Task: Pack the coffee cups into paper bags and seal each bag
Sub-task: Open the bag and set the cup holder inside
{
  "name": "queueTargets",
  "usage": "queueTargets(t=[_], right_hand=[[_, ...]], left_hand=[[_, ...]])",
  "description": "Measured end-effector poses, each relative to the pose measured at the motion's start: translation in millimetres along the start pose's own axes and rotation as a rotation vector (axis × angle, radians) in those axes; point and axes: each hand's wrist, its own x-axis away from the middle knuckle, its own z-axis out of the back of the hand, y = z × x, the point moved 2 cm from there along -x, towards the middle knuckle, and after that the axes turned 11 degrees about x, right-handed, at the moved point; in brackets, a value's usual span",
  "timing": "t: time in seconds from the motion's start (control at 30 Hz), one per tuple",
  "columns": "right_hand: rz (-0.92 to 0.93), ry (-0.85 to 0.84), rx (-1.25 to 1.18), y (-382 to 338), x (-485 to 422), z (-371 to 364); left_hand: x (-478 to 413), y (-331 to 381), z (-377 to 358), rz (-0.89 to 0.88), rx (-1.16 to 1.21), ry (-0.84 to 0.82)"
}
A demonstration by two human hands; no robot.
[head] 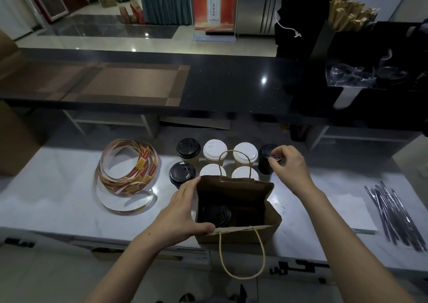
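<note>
one cup in paper bag, left hand flat against it, right hand pinching black cup

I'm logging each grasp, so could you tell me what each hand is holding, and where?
The right hand pinches the black cup by its lid rim. The left hand, fingers straight, braces the paper bag's left side.

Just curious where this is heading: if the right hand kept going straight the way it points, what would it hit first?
The black cup at the right end of the back row; the right hand seems to be pinching its lid, though depth is unclear.
</note>
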Motion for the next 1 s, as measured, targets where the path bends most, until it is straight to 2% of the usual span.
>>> queueTargets(t=[0.17,0.43,1.0], right_hand=[[-0.061,-0.054,0.166,17.7,-29.2,-16.4],[-0.168,-0.254,0.36,31.2,-52.2,-40.1],[-0.223,-0.078,0.161,31.5,-30.8,-38.5]], left_hand=[[0.3,1.6,0.4,-0.007,0.023,0.015],[0.8,0.8,0.5,0.007,0.021,0.013],[-0.1,-0.6,-1.6,0.016,0.034,0.017]])
